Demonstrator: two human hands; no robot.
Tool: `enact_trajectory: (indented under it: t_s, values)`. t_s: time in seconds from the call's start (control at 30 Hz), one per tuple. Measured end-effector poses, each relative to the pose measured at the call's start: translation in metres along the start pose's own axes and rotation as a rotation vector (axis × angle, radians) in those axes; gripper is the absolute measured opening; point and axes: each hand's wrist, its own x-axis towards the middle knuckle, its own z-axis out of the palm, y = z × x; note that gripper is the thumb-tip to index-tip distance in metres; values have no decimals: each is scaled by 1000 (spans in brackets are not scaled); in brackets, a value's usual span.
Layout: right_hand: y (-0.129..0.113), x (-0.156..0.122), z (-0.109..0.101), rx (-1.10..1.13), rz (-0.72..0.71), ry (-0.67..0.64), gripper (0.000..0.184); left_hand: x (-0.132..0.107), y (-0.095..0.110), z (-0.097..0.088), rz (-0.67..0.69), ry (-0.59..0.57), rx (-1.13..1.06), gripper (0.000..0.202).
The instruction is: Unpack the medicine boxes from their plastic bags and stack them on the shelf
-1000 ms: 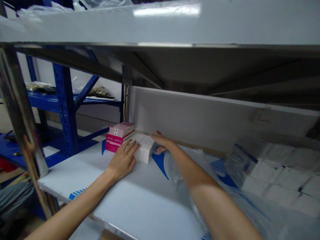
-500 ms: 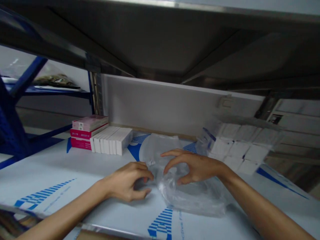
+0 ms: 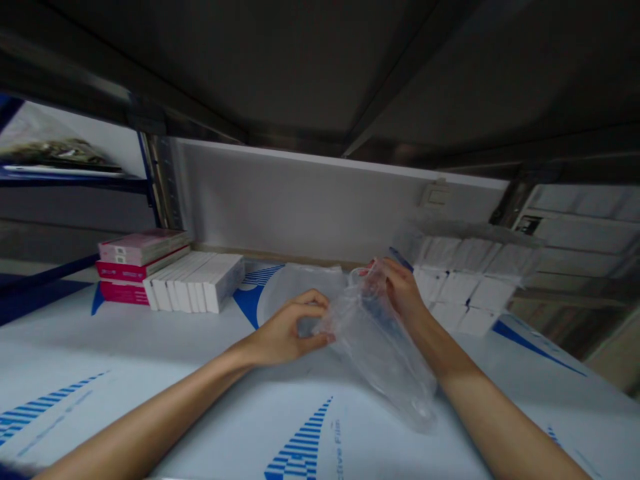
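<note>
A clear plastic bag [image 3: 377,347] hangs slantwise above the white printed shelf board [image 3: 150,407], its lower end close to the board. My right hand [image 3: 403,290] grips the bag's upper edge. My left hand [image 3: 290,327] pinches the bag's opposite edge between thumb and fingers. To the left, away from both hands, a row of white boxes [image 3: 193,283] stands against a stack of pink and crimson boxes [image 3: 140,267]. Behind my right hand lies a block of white boxes wrapped in plastic [image 3: 465,290].
A white back panel [image 3: 310,200] closes the shelf behind the boxes, under the dark underside of the shelf above [image 3: 300,67]. A blue metal rack [image 3: 65,177] stands beyond the left end, and an upright steel post [image 3: 160,180] stands at the panel's left edge.
The boxes no longer sit under my hands; both hands now hold the plastic bag, which has gone from lying on the board to being lifted and drawn narrow. The view has tilted lower.
</note>
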Motion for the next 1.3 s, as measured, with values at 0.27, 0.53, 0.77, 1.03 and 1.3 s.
enact_trajectory:
  t_s: [0.27,0.53,0.77,1.03,1.3]
  values:
    - [9,2,-32,294,-32,212,31,-6,-11,-24,-211,33,-380,35]
    - [6,-7,-28,403,110,78,49,-2,-23,-35,-338,353,-602,36]
    - [10,-12,-25,375,212,36,40,-5,-23,-41,-390,234,-661,39]
    - [19,-8,-25,306,235,-150,43,-2,-29,-37,-477,605,-691,57]
    - [46,-12,-8,-293,89,-422,59,-4,-48,-47,-618,912,-254,56]
